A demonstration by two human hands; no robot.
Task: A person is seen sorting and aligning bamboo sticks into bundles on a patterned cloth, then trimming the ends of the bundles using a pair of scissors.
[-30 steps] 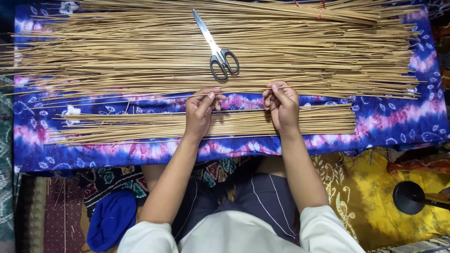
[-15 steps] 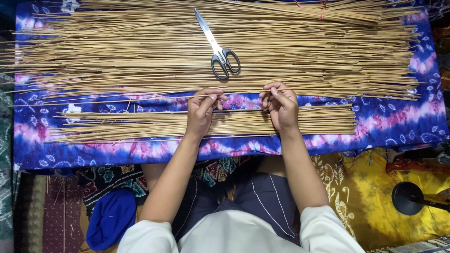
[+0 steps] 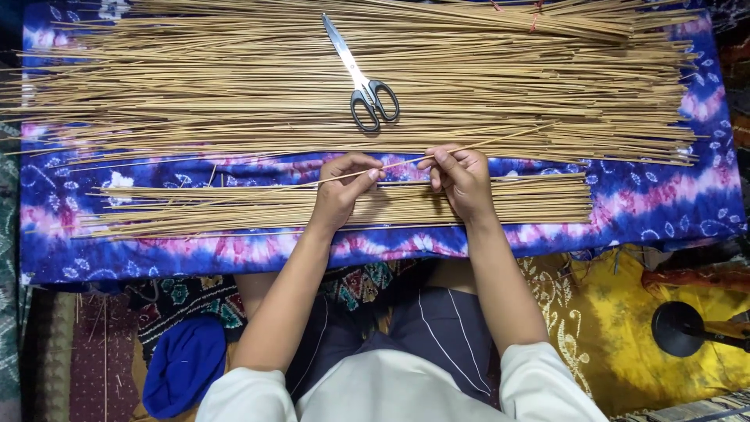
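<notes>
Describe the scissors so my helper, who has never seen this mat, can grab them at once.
On the blue and pink tie-dyed cloth lies a wide heap of thin tan sticks. The scissors rest on top of that heap, beyond both hands, blades pointing away. They are the only metal, black-handled thing among the sticks.

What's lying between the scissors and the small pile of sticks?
In the head view, the near edge of the big stick pile, then a strip of blue cloth.
</notes>
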